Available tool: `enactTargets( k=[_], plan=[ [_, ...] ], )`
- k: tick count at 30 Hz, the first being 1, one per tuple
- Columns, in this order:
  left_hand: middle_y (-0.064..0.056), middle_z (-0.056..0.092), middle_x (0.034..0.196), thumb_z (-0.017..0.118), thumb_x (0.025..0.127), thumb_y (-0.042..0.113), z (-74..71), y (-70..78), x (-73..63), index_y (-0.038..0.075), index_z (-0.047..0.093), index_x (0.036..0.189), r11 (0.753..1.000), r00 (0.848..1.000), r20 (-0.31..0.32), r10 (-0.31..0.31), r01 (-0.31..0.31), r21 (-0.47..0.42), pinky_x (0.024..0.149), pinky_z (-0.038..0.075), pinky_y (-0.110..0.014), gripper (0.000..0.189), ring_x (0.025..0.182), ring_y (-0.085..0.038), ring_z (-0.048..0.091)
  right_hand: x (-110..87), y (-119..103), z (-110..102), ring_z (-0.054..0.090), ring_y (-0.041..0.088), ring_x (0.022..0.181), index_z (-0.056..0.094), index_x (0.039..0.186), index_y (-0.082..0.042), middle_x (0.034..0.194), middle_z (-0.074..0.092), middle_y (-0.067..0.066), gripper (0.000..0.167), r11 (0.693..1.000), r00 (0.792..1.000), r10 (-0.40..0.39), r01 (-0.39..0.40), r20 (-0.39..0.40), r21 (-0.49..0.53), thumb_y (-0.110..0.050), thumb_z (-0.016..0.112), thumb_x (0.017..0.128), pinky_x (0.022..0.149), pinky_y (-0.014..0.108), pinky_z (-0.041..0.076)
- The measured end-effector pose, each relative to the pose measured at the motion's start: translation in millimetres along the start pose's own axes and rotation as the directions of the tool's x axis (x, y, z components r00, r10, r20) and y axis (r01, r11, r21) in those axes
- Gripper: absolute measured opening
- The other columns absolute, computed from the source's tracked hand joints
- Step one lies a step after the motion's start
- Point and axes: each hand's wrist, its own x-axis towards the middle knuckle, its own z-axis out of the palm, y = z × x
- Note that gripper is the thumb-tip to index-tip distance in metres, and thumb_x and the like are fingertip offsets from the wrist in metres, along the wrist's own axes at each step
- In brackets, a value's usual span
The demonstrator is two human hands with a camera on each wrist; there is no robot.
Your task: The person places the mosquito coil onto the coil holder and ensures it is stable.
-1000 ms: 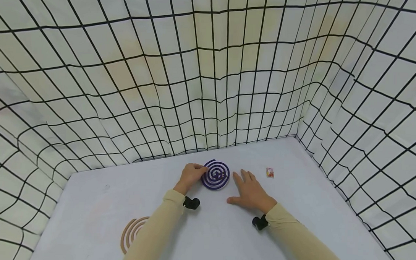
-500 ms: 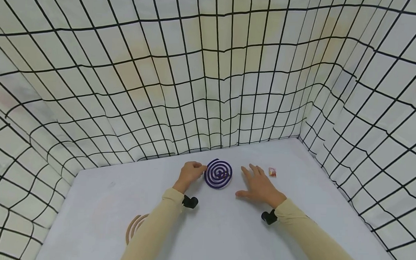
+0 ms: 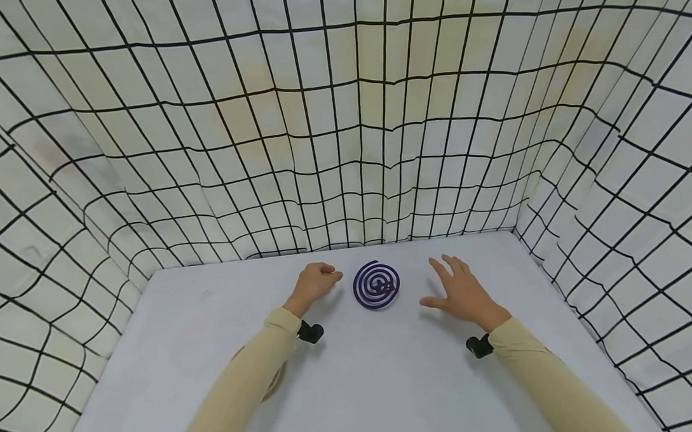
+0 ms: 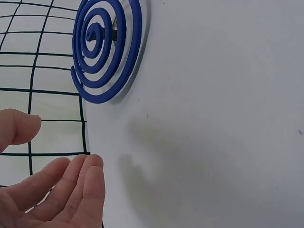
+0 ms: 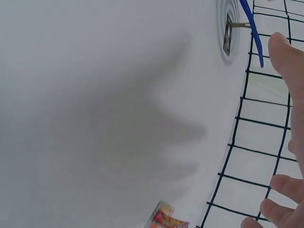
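Blue-violet spiral coil (image 3: 376, 286): flat disc of concentric turns, smooth matte strand of rounded section, outer end tapering. Position: toward the back of the white surface (image 3: 375, 376), between the two hands, touching neither. Right wrist view shows it nearly edge-on, carried clear of the surface by a thin metal stand (image 5: 241, 25) with a four-sided frame as base; ringed shadow beneath. Left hand (image 3: 312, 285) just beside the coil: grip released, thumb apart from the fingers, which are gently bent and side by side; nothing held. Right hand (image 3: 465, 296) on the other side, a little farther off: grip released, fingers spread, thumb pointing toward the coil; nothing held. A broad, soft-edged hand shadow falls on the surface below it. Small flat packet (image 5: 166, 219), glossy, red and yellow print, lies on the surface, cut by the lower edge of the right wrist view. Second coil (image 3: 275, 385), tan, mostly hidden under the left sleeve (image 3: 242, 390), which is plain beige cloth. Black netting (image 3: 360, 126), cord in an open, sagging grid, hangs before pale sheeting.
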Motion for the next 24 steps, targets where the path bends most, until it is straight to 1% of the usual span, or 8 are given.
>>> enactTargets(
  k=[2, 6, 14, 20, 24],
  plan=[
    [-0.019, 0.074, 0.125, 0.067, 0.097, 0.034, -2.3, -1.4, -0.7, 0.0, 0.068, 0.128, 1.0, 1.0, 0.003, 0.01, -0.01, 0.007, 0.101, 0.056, -0.047, 0.046, 0.116, -0.031, 0.069, 0.0, 4, -4, 0.029, 0.054, 0.151, 0.032, 0.161, -0.01, 0.165, 0.03, 0.029, 0.098, 1.0, 1.0, 0.009, -0.009, 0.0, 0.0, -0.058, 0.076, 0.087, 0.119, 0.069, 0.034],
    [-0.018, 0.074, 0.123, 0.067, 0.096, 0.035, -5.5, -2.6, -3.9, 0.002, 0.069, 0.127, 0.999, 1.0, 0.011, 0.026, -0.026, 0.019, 0.1, 0.056, -0.047, 0.046, 0.114, -0.03, 0.069, -0.5, 8, -11, 0.03, 0.054, 0.15, 0.033, 0.161, -0.009, 0.164, 0.03, 0.029, 0.097, 1.0, 1.0, 0.006, -0.006, -0.008, -0.013, -0.058, 0.075, 0.088, 0.118, 0.069, 0.034],
    [-0.015, 0.073, 0.124, 0.068, 0.096, 0.036, -12.3, -3.9, -17.2, 0.004, 0.067, 0.131, 0.999, 0.999, 0.04, 0.014, -0.016, 0.034, 0.097, 0.058, -0.044, 0.047, 0.111, -0.028, 0.069, -2.5, 19, -22, 0.032, 0.054, 0.15, 0.035, 0.16, -0.008, 0.163, 0.033, 0.03, 0.095, 0.999, 0.999, -0.015, 0.013, -0.03, -0.051, -0.056, 0.075, 0.089, 0.119, 0.067, 0.034],
    [-0.015, 0.075, 0.123, 0.069, 0.096, 0.035, -22.2, -5.6, -26.8, 0.003, 0.067, 0.131, 0.997, 0.998, 0.038, 0.045, -0.047, 0.067, 0.095, 0.058, -0.044, 0.048, 0.11, -0.029, 0.071, -5.1, 31, -31, 0.029, 0.053, 0.151, 0.034, 0.16, -0.008, 0.164, 0.03, 0.028, 0.095, 0.999, 1.0, 0.021, -0.022, -0.023, -0.033, -0.059, 0.073, 0.09, 0.12, 0.068, 0.032],
    [-0.015, 0.075, 0.123, 0.069, 0.096, 0.035, -27.8, -12.3, -32.7, 0.002, 0.067, 0.132, 0.997, 0.998, 0.048, 0.039, -0.042, 0.07, 0.095, 0.058, -0.045, 0.048, 0.11, -0.029, 0.072, -9.3, 38, -34, 0.027, 0.053, 0.151, 0.032, 0.161, -0.008, 0.166, 0.027, 0.028, 0.096, 0.999, 0.999, 0.043, -0.043, -0.002, -0.008, -0.062, 0.07, 0.091, 0.12, 0.069, 0.031]
  ],
)
